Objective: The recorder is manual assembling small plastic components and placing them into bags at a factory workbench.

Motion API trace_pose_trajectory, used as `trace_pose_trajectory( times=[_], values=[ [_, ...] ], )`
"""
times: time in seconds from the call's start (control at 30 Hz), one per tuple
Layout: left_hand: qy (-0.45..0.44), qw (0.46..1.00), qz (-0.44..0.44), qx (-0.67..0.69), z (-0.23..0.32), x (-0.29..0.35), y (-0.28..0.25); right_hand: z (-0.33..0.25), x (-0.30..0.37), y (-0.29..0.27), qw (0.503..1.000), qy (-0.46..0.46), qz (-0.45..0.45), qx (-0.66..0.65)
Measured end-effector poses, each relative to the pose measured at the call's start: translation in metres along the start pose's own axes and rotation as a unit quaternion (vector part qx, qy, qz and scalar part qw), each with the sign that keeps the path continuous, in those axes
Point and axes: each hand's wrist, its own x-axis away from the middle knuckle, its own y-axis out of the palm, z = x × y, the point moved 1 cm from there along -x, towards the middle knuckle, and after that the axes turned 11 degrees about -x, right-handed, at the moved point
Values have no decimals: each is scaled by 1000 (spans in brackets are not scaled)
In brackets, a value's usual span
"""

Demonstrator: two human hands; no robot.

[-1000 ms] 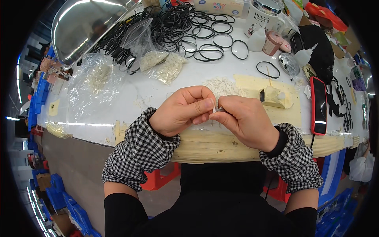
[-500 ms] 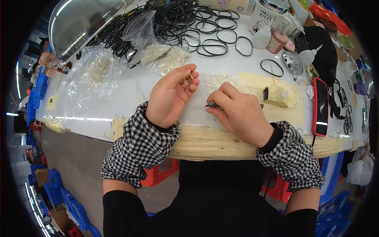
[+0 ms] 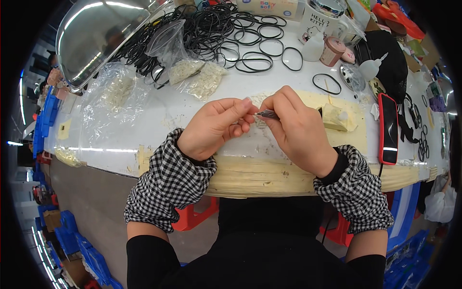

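Observation:
My left hand (image 3: 208,126) is raised over the near part of the table, thumb and fingers pinched together. A tiny whitish piece (image 3: 256,117) shows at its fingertips; its exact kind is too small to make out. My right hand (image 3: 304,137) grips a dark pointed tool (image 3: 268,114) that looks like tweezers, its tip meeting the left fingertips. Behind and beneath the hands lie small whitish pieces (image 3: 259,98), partly hidden. A yellow-taped block (image 3: 337,118) stands just right of my right hand.
Clear bags of whitish pieces (image 3: 204,82) lie at the back left. Black cord loops (image 3: 257,62) spread across the back. A red-cased phone (image 3: 389,127), a squeeze bottle (image 3: 314,46) and a pink jar (image 3: 333,51) stand or lie to the right. A curved transparent cover (image 3: 98,36) is far left.
My right hand has brought the dark tool up and leftward to the left fingertips. My left hand has turned, its fingers closing into a pinch. The view has shifted slightly.

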Motion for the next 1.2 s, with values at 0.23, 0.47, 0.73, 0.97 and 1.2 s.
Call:
trace_pose_trajectory(
  times=[0.23,0.47,0.73,0.97,1.2],
  values=[
    [14,996,-70,50,-3,1,1,-2,-2,-3,993,14,54,-102],
    [54,994,-29,90,-3,1,1,-4,1,-3,991,2,70,-118],
    [74,996,-31,28,0,5,7,-5,1,-2,987,-1,76,-144],
    [81,995,-45,31,-3,3,6,-11,0,-7,986,-11,77,-149],
    [79,991,-87,59,-4,2,9,-13,2,-7,983,-27,74,-164]
  ],
)
